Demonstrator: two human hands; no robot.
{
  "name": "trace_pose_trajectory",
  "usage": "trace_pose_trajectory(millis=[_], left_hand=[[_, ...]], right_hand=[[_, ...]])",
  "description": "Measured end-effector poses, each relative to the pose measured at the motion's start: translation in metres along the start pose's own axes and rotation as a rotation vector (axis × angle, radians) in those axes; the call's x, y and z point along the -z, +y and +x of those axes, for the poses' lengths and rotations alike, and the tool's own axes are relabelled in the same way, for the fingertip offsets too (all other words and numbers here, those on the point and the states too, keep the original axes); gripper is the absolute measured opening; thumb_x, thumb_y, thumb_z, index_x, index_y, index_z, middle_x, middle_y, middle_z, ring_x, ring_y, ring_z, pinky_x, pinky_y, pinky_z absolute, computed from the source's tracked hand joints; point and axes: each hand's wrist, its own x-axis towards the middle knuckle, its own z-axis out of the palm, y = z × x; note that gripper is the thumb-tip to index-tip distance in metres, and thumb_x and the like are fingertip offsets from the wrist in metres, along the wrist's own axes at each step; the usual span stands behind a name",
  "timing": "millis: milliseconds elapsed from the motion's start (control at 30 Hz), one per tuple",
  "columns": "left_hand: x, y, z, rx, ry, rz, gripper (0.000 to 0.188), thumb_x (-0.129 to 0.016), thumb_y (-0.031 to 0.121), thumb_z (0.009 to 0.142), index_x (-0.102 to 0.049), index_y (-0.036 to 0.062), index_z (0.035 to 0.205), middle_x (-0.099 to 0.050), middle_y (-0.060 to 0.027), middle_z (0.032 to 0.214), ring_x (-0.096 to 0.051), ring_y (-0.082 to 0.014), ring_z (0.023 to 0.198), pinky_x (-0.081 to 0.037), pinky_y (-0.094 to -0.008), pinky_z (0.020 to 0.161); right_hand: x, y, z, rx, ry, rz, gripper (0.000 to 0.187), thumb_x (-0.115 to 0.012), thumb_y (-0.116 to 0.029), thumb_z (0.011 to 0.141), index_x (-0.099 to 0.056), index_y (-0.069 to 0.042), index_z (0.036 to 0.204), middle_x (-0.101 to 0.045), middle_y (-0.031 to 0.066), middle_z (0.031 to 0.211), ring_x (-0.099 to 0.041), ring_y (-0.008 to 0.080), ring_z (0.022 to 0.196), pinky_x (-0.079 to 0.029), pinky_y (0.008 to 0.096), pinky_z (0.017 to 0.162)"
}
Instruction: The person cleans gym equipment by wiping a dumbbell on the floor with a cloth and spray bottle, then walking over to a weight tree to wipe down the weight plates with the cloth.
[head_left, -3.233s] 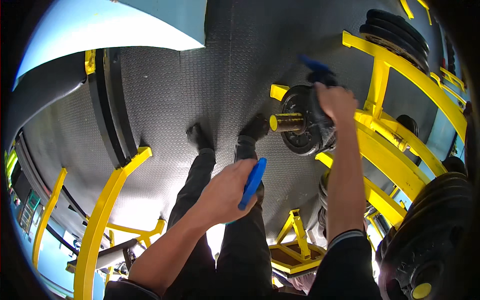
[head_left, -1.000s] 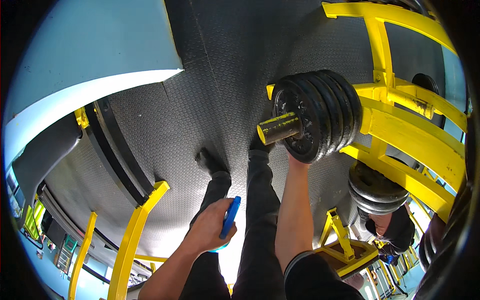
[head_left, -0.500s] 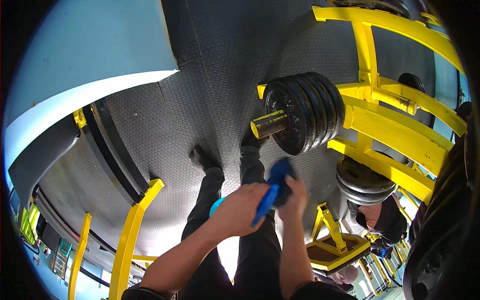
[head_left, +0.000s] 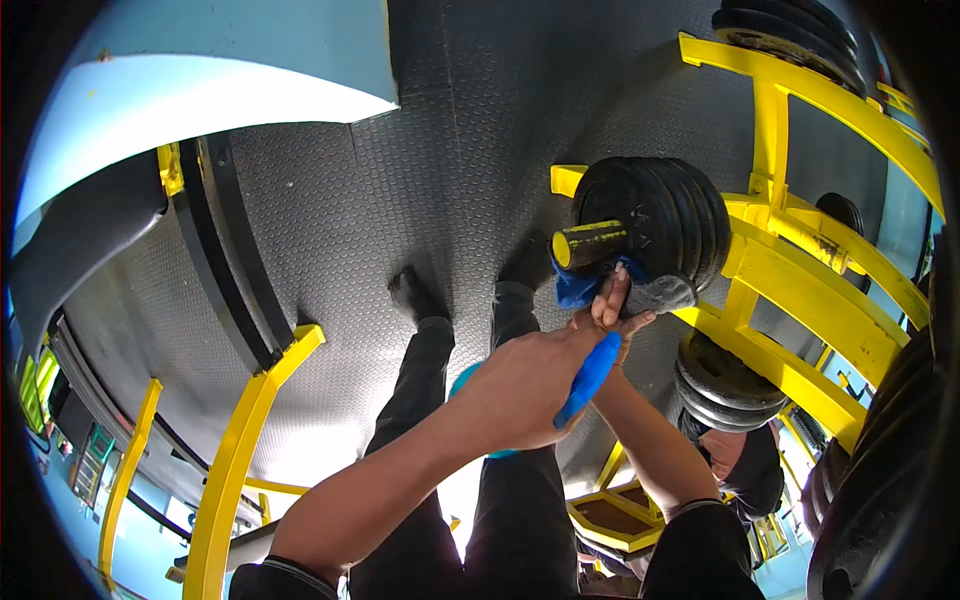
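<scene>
My left hand (head_left: 525,385) is closed around what looks like a spray bottle, with a long blue head (head_left: 590,380) past the fingers and a rounded teal part (head_left: 464,380) showing behind the wrist. Just beyond, my right hand (head_left: 615,305) holds a blue cloth (head_left: 574,288) against the lower edge of several black weight plates (head_left: 650,215). Those plates sit on a dark bar with a worn yellow end (head_left: 590,243). My left hand overlaps part of the right one, hiding its wrist.
The yellow rack (head_left: 810,290) carries more plates below (head_left: 725,385) and at the top right (head_left: 795,40). To the left stand a yellow-and-black frame (head_left: 240,470) and a pale blue panel (head_left: 240,70). Textured black matting (head_left: 350,220) covers the floor. Another person (head_left: 740,465) is low at right.
Both hands have moved up and to the right. The right hand has brought the cloth onto the plates; the left has followed with the bottle. The view has shifted, too.
</scene>
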Motion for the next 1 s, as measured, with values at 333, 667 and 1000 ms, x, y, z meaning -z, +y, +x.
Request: trace_pose_trajectory(millis=[333, 667, 1000], left_hand=[[-0.016, -0.01, -0.024, 0.047, -0.047, 0.013, 0.051, -0.066, 0.015, 0.078, -0.049, 0.0006, 0.125, -0.061, -0.0203, 0.107, -0.059, -0.038, 0.102, -0.047, -0.0456, 0.087], [-0.013, -0.013, -0.043, 0.095, 0.018, 0.02, 0.053, -0.066, 0.015, 0.078, -0.049, -0.0024, 0.125, -0.06, -0.022, 0.112, -0.059, -0.0391, 0.102, -0.047, -0.045, 0.09], [0.003, -0.027, -0.078, 0.105, 0.197, -0.06, 0.047, -0.066, 0.018, 0.08, -0.052, 0.0015, 0.123, -0.061, -0.0197, 0.107, -0.062, -0.0374, 0.095, -0.05, -0.0419, 0.082]], right_hand=[[-0.051, -0.005, 0.013, 0.18, -0.191, 0.728, 0.03, -0.057, -0.022, 0.08, -0.067, -0.006, 0.104, -0.055, 0.0167, 0.13, -0.046, 0.0275, 0.127, -0.04, 0.0366, 0.101], [0.093, 0.109, 0.033, 0.163, -0.065, 0.56, 0.017, -0.06, -0.015, 0.073, -0.071, -0.005, 0.08, -0.055, 0.0115, 0.135, -0.042, 0.0333, 0.131, -0.029, 0.0509, 0.109], [0.063, 0.06, 0.226, 0.699, -0.611, 0.113, 0.039, -0.041, -0.023, 0.093, -0.066, -0.011, 0.12, -0.059, 0.0084, 0.132, -0.049, 0.0237, 0.129, -0.023, 0.0456, 0.115]])
